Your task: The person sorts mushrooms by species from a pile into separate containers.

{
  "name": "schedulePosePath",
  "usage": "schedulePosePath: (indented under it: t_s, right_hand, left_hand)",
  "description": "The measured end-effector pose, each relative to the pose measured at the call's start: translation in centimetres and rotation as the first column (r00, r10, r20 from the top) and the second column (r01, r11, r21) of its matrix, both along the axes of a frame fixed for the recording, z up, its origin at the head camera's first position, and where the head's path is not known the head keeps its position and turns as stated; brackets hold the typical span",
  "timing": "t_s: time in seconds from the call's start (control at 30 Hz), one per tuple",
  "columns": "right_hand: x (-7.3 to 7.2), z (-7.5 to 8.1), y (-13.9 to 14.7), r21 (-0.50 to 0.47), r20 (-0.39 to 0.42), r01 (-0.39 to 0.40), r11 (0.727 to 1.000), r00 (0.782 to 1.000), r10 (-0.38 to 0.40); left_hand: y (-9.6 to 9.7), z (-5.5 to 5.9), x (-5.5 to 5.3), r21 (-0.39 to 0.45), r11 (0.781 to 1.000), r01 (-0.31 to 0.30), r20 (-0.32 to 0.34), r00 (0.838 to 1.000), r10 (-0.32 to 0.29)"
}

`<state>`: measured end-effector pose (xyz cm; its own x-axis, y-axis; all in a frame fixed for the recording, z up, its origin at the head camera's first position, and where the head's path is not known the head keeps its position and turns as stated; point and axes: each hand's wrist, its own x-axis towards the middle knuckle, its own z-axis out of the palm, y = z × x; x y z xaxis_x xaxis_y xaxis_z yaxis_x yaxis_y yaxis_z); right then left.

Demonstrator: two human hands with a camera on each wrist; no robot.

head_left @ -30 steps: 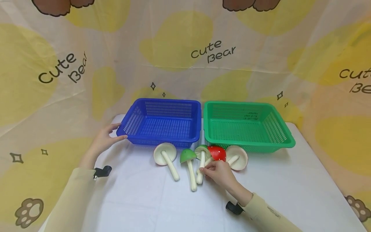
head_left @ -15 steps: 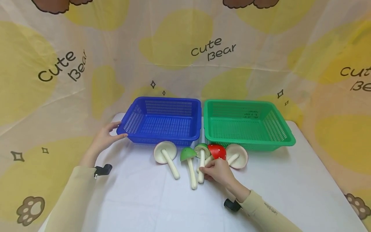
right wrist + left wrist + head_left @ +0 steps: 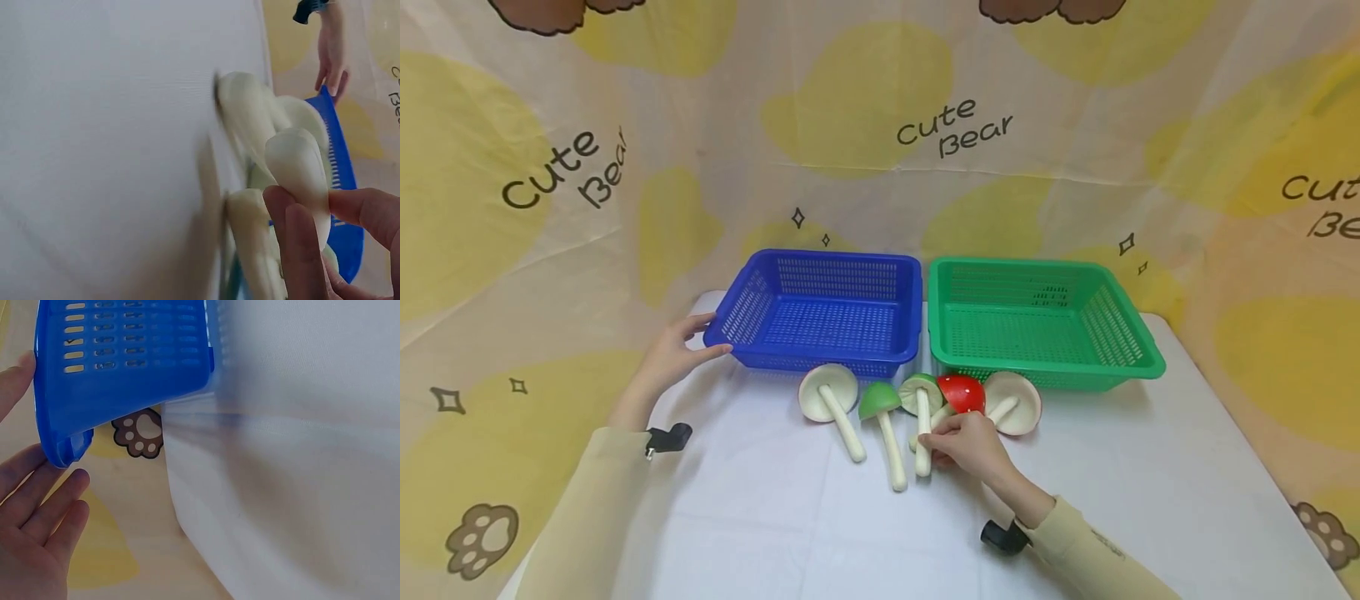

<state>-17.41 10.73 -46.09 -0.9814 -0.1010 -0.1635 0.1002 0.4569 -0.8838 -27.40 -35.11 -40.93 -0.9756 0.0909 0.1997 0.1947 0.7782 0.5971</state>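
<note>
Now the right hand (image 3: 972, 446) pinches the pale stem of a green-capped mushroom (image 3: 922, 417); the right wrist view shows thumb and fingertips (image 3: 300, 244) closed round the stem's end. That mushroom lies on the white tabletop (image 3: 775, 517), cap toward the baskets, in the middle of a row of toy mushrooms.

The left hand (image 3: 672, 358) is spread, fingers relaxed, touching the near left corner of the blue basket (image 3: 820, 312). The left wrist view shows fingers (image 3: 37, 500) beside and under the basket's rim, not curled round it.

Around the held mushroom: a second green mushroom (image 3: 880, 425) just to its left, stems nearly parallel and close; a red spotted cap (image 3: 962, 392) touching or nearly touching on its right, stem hidden behind the hand; a white mushroom (image 3: 831, 404) farther left; another white one (image 3: 1015, 404) at the right end, in front of the green basket (image 3: 1041, 321). Both baskets sit side by side at the far edge, nothing in them.

Judgement on doing the grip well: the pinch sits low on the stem, so the heavy cap will likely swing. Sliding the fingers toward the cap, or lifting straight up before moving sideways, should keep it from knocking the neighbouring stem and the red cap. The left hand steadying the blue basket seems sensible, since light plastic slides easily on cloth.
</note>
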Motion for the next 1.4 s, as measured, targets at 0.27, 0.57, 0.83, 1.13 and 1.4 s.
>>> schedulePosePath:
  t_s: [0.27, 0.57, 0.83, 1.13, 1.4]
  right_hand:
    - [1.0, 1.9, 0.2, -0.089, 0.021, -0.062, 0.994, 0.998, 0.064]
    - [1.3, 5.1, 0.2, -0.157, -0.007, -0.100, 0.982, 0.995, 0.101]
    - [-1.1, 7.9, -0.5, -0.159, -0.040, -0.124, 0.979, 0.992, 0.120]
    - [-5.0, 10.1, -2.5, -0.135, -0.048, -0.094, 0.986, 0.995, 0.088]
    - [-8.3, 10.4, -3.9, -0.091, -0.044, -0.058, 0.994, 0.998, 0.055]
  left_hand:
    - [0.0, 0.0, 0.0, 0.024, 1.000, -0.010, 0.018, 1.000, 0.010]
    - [0.3, 0.1, 0.2, 0.046, 0.999, -0.017, 0.016, 1.000, 0.017]
    - [0.2, 0.0, 0.2, 0.063, 0.998, -0.015, 0.015, 1.000, 0.014]
    - [0.2, -0.1, 0.0, 0.069, 0.997, -0.022, 0.020, 1.000, 0.021]
    - [0.2, -0.1, 0.3, 0.084, 0.996, -0.017, 0.012, 1.000, 0.016]
